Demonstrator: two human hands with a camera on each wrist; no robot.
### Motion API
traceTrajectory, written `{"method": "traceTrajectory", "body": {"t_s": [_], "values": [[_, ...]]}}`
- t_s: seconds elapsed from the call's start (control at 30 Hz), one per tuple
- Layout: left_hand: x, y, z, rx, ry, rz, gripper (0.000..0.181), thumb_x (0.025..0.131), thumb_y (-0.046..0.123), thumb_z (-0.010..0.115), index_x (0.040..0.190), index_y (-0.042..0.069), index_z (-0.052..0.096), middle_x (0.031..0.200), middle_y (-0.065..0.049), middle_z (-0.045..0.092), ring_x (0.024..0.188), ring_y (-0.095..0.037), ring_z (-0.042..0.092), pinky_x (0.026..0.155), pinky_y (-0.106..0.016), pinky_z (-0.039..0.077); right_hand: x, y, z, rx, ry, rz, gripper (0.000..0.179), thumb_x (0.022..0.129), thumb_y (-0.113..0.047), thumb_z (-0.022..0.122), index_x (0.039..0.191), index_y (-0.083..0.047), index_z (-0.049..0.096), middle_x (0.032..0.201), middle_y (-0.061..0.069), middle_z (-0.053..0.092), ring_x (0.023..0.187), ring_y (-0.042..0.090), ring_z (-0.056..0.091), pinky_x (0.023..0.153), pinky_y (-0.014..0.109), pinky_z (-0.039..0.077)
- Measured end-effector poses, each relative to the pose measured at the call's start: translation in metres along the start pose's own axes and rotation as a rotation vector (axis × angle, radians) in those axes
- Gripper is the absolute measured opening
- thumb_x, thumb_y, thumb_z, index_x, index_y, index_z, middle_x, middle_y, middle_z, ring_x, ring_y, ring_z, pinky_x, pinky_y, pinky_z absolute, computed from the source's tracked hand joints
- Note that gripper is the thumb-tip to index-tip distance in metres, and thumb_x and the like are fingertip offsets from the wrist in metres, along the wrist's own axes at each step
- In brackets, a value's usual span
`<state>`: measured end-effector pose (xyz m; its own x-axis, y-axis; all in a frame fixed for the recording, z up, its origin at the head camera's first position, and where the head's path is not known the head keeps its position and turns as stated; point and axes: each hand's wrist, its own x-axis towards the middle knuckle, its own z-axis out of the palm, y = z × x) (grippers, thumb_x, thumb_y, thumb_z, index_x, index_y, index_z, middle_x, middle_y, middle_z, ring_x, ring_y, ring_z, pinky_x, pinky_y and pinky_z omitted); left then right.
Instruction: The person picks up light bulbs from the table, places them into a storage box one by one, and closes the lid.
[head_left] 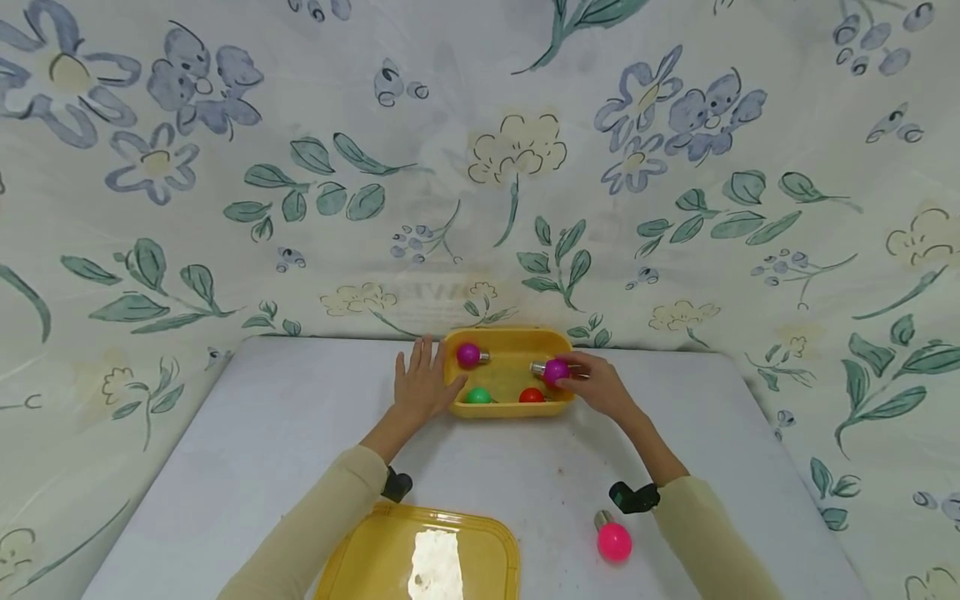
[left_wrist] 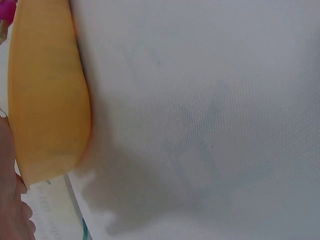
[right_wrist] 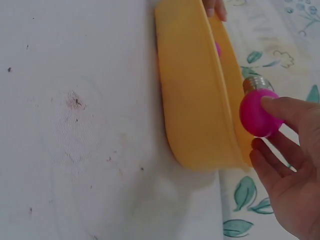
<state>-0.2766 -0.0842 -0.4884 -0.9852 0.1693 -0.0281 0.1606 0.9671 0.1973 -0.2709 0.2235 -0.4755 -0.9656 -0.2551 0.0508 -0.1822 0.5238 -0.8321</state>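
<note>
My right hand (head_left: 602, 386) pinches a purple light bulb (right_wrist: 259, 113) between thumb and fingers, over the right end of a yellow plastic tub (head_left: 510, 411). The bulb's metal screw base points left in the head view. At the tub's left end, my left hand (head_left: 420, 388) lies with fingers extended and the thumb at the rim. Inside the tub are another purple bulb (head_left: 468, 356), a green bulb (head_left: 477, 396) and a red bulb (head_left: 532, 395); the front wall partly hides the last two. Only the left hand's edge shows in the left wrist view.
A pink bulb (head_left: 614, 542) lies on the white table (head_left: 300, 417), near the right forearm. A shallow yellow tray (head_left: 360, 562) sits at the near edge, partly covered by the left sleeve. Flower-patterned cloth (head_left: 450, 275) hangs behind the table, close to the tub.
</note>
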Motion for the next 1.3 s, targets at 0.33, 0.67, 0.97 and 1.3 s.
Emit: {"method": "traceTrajectory", "body": {"t_s": [0.33, 0.67, 0.97, 1.3], "values": [[-0.001, -0.001, 0.000, 0.006, 0.003, 0.003, 0.081, 0.101, 0.055, 0.043, 0.158, 0.001, 0.021, 0.163, -0.025, 0.010, 0.150, -0.038, 0.006, 0.117, -0.059, 0.002, 0.011, -0.002, 0.016, -0.023, -0.002, 0.037, 0.044, 0.092, -0.006, 0.071, 0.134, 0.000, 0.060, 0.125, 0.018, 0.063, 0.115, 0.036, 0.060, 0.091, 0.042, 0.054], [-0.003, 0.000, 0.002, 0.018, 0.005, -0.007, 0.081, 0.101, 0.055, 0.043, 0.158, 0.002, 0.021, 0.164, -0.023, 0.009, 0.151, -0.037, 0.005, 0.118, -0.059, 0.002, 0.019, -0.008, 0.026, -0.092, -0.015, 0.051, 0.041, 0.092, -0.007, 0.072, 0.132, -0.002, 0.062, 0.123, 0.018, 0.064, 0.111, 0.035, 0.061, 0.091, 0.041, 0.054], [-0.003, 0.000, 0.002, 0.038, 0.017, 0.002, 0.082, 0.100, 0.056, 0.044, 0.158, 0.001, 0.022, 0.163, -0.024, 0.011, 0.150, -0.038, 0.008, 0.117, -0.059, 0.004, 0.022, -0.009, 0.032, -0.181, -0.038, 0.075, 0.043, 0.091, -0.008, 0.073, 0.133, -0.003, 0.063, 0.124, 0.017, 0.063, 0.113, 0.035, 0.057, 0.091, 0.040, 0.054], [-0.003, 0.001, 0.002, 0.041, 0.010, -0.007, 0.081, 0.101, 0.055, 0.044, 0.158, 0.001, 0.022, 0.163, -0.024, 0.012, 0.150, -0.038, 0.008, 0.118, -0.059, 0.005, 0.026, -0.010, 0.034, -0.204, -0.048, 0.104, 0.041, 0.092, -0.010, 0.073, 0.132, -0.004, 0.064, 0.121, 0.016, 0.064, 0.108, 0.032, 0.058, 0.091, 0.039, 0.054]]}}
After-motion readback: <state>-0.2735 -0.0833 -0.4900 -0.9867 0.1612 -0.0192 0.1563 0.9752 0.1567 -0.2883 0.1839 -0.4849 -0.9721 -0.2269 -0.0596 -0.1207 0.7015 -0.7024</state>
